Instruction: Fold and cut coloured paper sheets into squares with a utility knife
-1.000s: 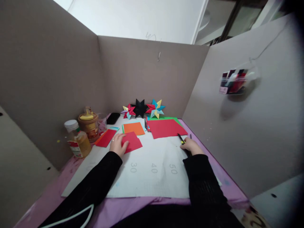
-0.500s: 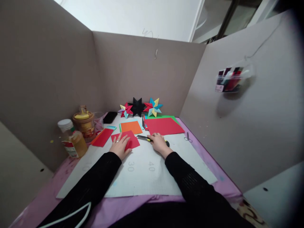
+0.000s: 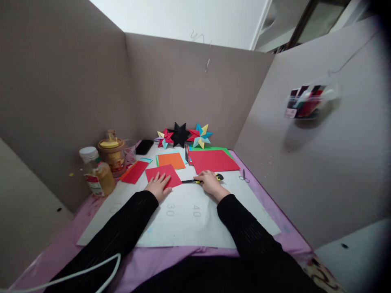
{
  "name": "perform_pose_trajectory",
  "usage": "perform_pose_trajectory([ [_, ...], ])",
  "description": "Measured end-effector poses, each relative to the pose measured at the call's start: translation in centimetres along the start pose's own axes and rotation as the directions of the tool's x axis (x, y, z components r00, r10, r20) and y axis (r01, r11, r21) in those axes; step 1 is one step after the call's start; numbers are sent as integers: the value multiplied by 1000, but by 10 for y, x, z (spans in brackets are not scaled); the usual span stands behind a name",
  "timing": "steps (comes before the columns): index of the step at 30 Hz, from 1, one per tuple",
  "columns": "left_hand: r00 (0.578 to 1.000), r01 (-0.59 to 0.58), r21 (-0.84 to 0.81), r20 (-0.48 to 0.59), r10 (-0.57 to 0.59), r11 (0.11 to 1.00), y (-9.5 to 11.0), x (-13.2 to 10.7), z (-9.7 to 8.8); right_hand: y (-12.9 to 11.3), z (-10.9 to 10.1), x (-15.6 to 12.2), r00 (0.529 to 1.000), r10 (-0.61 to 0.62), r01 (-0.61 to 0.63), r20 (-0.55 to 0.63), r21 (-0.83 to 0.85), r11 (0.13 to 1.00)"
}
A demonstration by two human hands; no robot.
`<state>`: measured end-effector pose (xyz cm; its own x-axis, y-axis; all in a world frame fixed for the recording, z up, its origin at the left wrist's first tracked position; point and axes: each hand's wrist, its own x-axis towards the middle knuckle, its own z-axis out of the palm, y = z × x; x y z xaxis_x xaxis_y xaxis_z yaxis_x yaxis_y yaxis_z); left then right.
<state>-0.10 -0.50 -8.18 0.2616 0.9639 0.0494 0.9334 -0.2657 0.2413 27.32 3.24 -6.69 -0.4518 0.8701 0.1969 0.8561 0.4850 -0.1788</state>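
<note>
My left hand (image 3: 159,186) lies flat, fingers spread, on the near edge of a small red paper square (image 3: 163,175) on the white cutting mat (image 3: 183,219). My right hand (image 3: 210,182) is closed around a black and yellow utility knife (image 3: 195,180). The knife lies across the mat, its tip pointing left toward the red square's right edge.
A large red sheet (image 3: 214,160) over green paper, an orange sheet (image 3: 171,160) and another red piece (image 3: 134,171) lie behind. Three paper stars (image 3: 183,136) lean on the back wall. Bottles and jars (image 3: 100,171) stand left, small scissors (image 3: 243,176) right. Cardboard walls enclose the desk.
My right hand carried the knife from the right side of the mat leftward to beside the red square. My left hand has stayed on the red square.
</note>
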Motion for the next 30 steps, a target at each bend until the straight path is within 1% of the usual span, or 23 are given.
perform_pose_trajectory([
  [10,999,39,61,5,-40,997,3,4,7,0,-8,-5,997,-69,70,32,-44,997],
  [19,999,46,28,-17,-46,999,1,5,11,-3,-9,-7,993,-117,118,26,-45,992],
  [30,999,40,55,0,-40,998,2,6,10,-9,-8,1,993,-111,115,48,-100,988],
])
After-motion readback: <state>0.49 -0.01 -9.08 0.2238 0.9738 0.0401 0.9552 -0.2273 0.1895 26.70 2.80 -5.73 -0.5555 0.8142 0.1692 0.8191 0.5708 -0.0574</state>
